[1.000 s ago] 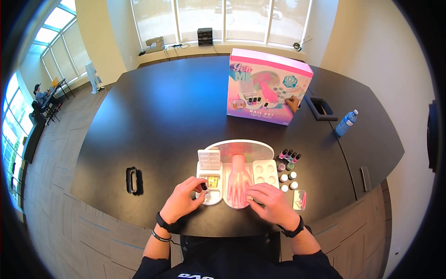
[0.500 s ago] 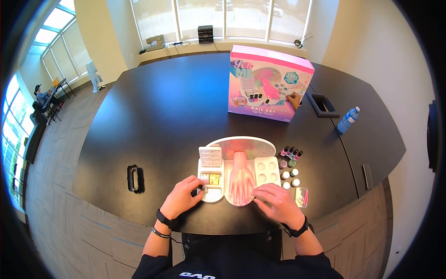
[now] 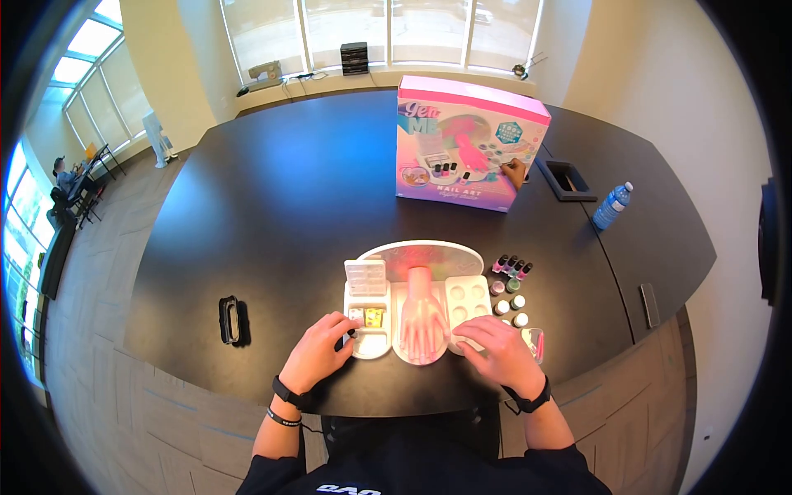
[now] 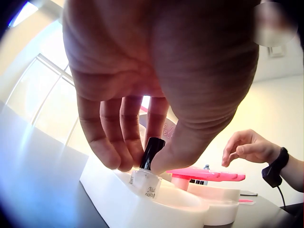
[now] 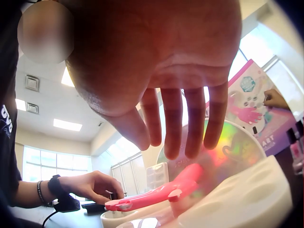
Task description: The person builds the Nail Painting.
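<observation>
My left hand (image 3: 318, 351) pinches the black cap of a nail polish bottle (image 4: 146, 183) between thumb and fingers. The clear bottle stands slightly tilted over the left tray of the white nail station (image 3: 373, 346). Palm down in the middle of the station lies a pink model hand (image 3: 422, 313). My right hand (image 3: 499, 353) hovers beside it over the front of the right-hand palette (image 3: 467, 299), which has round wells. In the right wrist view its fingers (image 5: 172, 137) hang loosely and nothing shows between them. Small yellow and white packets (image 3: 374, 318) lie in the left tray's compartment.
Several polish bottles (image 3: 513, 266) and small jars (image 3: 502, 308) stand right of the station, near a little clear box (image 3: 539, 345) with pink pieces. Farther back are a Nail Art box (image 3: 462, 148) and a water bottle (image 3: 612, 206). A black strapped object (image 3: 229, 321) lies left.
My right hand has moved right, from the model hand's fingertips to over the palette's front. The left hand keeps its hold on the polish bottle, drawn slightly toward the tray's left edge.
</observation>
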A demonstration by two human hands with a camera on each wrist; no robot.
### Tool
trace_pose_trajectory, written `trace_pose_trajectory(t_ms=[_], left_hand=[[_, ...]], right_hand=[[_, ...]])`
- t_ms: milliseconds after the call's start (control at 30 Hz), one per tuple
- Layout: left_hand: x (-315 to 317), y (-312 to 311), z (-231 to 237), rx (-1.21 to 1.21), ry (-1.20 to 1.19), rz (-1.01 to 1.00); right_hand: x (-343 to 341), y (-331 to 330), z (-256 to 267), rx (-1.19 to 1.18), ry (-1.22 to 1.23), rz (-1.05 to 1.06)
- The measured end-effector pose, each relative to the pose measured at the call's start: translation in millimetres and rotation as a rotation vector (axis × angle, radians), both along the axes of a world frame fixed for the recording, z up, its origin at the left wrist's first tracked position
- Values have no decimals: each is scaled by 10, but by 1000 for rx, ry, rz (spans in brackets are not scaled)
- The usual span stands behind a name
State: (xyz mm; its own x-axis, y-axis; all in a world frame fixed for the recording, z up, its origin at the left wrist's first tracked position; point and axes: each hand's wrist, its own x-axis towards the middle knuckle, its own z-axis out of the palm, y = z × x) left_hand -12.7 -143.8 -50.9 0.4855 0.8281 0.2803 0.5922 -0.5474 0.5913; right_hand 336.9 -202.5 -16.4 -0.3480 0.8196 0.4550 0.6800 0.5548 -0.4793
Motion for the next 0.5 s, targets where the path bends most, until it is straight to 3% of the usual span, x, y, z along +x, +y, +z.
trace_pose_trajectory(t_ms=[367, 400, 500], left_hand=[[-8, 13, -11, -9, 63, -26], [-5, 9, 0, -8, 63, -30], [5, -1, 23, -19, 89, -14]], right_hand=[[461, 280, 30, 43, 3, -192], [496, 307, 111, -74, 43, -227], [747, 528, 31, -47, 19, -281]])
